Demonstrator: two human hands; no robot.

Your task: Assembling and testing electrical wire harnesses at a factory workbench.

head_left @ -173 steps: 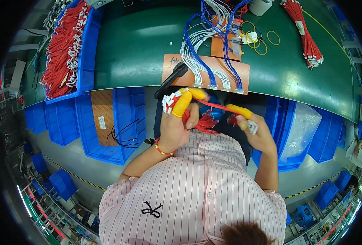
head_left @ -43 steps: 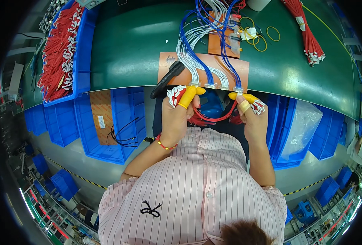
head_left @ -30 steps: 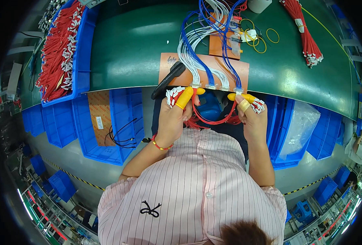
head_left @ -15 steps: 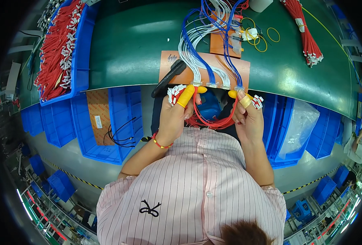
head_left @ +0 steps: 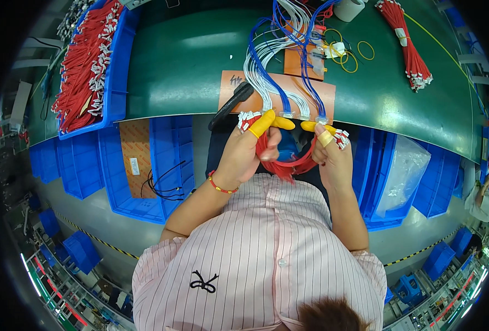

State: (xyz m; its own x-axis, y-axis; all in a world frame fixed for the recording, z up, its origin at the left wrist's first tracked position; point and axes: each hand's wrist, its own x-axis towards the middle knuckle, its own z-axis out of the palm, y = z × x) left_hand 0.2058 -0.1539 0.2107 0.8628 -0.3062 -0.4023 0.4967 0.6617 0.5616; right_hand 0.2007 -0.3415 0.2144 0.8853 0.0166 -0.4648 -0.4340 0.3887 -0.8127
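A bundle of red wires (head_left: 288, 166) loops down between my hands, with white connectors at both ends. My left hand (head_left: 245, 151), in yellow finger cots, is closed on one end of it. White connector tips (head_left: 249, 118) stick out beside its thumb. The other end is in my right hand (head_left: 334, 160), also closed, with tips (head_left: 341, 138) past the fingers. My fingertips are at the front edge of a copper-coloured board (head_left: 327, 94), close to clear connectors (head_left: 304, 117) on white wires (head_left: 258, 77) and blue wires (head_left: 315, 91). My fingers hide the exact contact.
A black strap-like piece (head_left: 230, 105) overhangs the board's left side. On the green table (head_left: 173, 71) are a blue bin (head_left: 122, 71) of red wires, a tied red bundle (head_left: 412, 55), yellow rubber bands (head_left: 366, 51) and an orange block (head_left: 297, 62). Blue crates (head_left: 170, 160) stand below.
My left hand has moved right along the board's edge with its wire end, nearer to my right hand. My right hand has shifted slightly left. The red loop has bunched up.
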